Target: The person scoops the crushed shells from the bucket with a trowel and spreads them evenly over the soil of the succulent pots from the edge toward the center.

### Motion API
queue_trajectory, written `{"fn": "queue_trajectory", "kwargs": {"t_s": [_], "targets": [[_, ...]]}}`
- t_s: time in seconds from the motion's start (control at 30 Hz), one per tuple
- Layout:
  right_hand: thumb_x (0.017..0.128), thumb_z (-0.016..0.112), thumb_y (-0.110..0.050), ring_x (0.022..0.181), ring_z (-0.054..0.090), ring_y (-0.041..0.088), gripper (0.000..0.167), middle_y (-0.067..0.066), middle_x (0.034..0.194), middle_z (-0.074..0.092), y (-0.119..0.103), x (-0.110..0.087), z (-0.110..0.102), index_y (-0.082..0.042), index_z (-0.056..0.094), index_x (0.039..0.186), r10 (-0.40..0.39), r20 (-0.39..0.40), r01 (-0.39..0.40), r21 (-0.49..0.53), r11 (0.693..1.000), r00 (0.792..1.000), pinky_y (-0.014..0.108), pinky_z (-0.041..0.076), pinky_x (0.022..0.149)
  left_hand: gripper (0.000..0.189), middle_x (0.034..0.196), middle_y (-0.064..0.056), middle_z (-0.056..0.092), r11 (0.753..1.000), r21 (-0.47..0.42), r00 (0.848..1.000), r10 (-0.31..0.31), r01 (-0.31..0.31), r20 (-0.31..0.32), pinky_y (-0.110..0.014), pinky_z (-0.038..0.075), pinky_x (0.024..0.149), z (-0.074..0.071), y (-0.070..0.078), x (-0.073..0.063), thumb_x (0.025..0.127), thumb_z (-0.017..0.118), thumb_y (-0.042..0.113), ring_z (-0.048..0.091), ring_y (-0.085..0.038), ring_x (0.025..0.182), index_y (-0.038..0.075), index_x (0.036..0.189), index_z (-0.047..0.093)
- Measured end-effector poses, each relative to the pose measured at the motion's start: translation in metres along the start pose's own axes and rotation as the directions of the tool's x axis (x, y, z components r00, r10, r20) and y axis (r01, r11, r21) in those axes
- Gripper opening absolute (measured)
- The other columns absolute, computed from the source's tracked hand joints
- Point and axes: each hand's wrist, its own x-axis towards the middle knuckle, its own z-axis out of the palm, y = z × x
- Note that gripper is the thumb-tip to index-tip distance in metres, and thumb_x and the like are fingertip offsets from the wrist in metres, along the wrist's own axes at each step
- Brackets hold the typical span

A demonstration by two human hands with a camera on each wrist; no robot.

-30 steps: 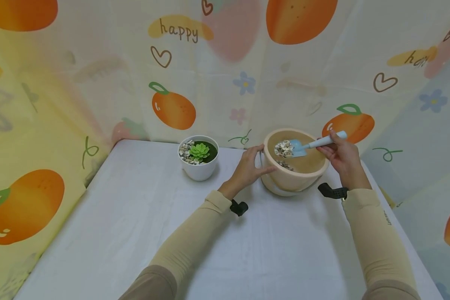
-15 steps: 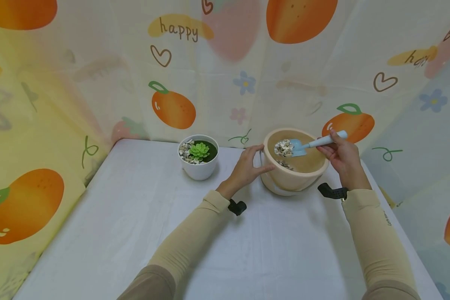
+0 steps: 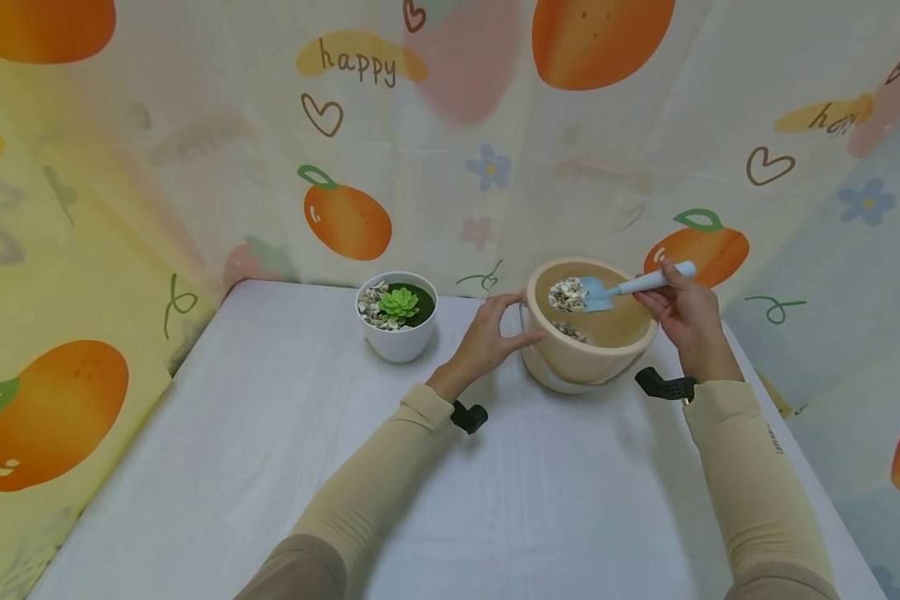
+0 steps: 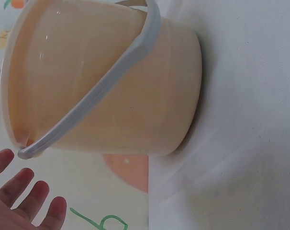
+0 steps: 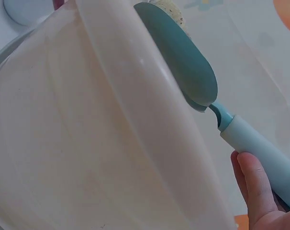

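Head view: the right hand [image 3: 690,321] grips the blue trowel [image 3: 637,286], its blade heaped with pebbles [image 3: 567,295] over the mouth of the beige bucket [image 3: 592,360]. The left hand [image 3: 487,337] spreads its fingers beside the rim, holding nothing. A potted succulent [image 3: 397,312] stands left of it on the white table [image 3: 270,467]. In the right wrist view, the bucket's rim partly blocks the load. Since the earlier frames, the left hand has edged away from the bucket; the trowel is nearly unmoved.

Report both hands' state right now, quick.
Left hand: open, at the side of the round peach plastic bucket.
Right hand: closed, holding the light-blue plastic trowel with a cylindrical handle.
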Motion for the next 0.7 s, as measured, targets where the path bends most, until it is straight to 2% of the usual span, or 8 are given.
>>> {"fn": "queue_trajectory", "kwargs": {"t_s": [0.27,0.7], "targets": [[0.088,0.069,-0.016,0.076,0.075,0.028,0.019,0.013,0.08,0.074,-0.001,-0.003,0.004,-0.009,0.065,0.105,-0.005,0.002,0.005,0.027,1.0,1.0,0.039,0.059,0.068,0.069,0.145,-0.008,0.049,1.0,0.016,1.0,0.024,-0.024,-0.016,-0.043,0.033,0.116,-0.007,-0.004,-0.003,0.084,0.076,0.036,0.04,-0.026,0.139,0.009,0.14,0.048],[0.082,0.075,-0.018,0.082,0.075,0.026,0.028,0.012,0.083,0.074,-0.002,-0.008,0.01,-0.01,0.065,0.108,-0.024,0.007,0.024,0.017,1.0,1.0,0.038,0.058,0.073,0.07,0.145,-0.01,0.047,0.999,0.031,1.0,0.018,-0.017,-0.016,-0.043,0.032,0.117,-0.021,-0.008,-0.008,0.083,0.077,0.036,0.038,-0.027,0.141,0.007,0.14,0.047]]}}
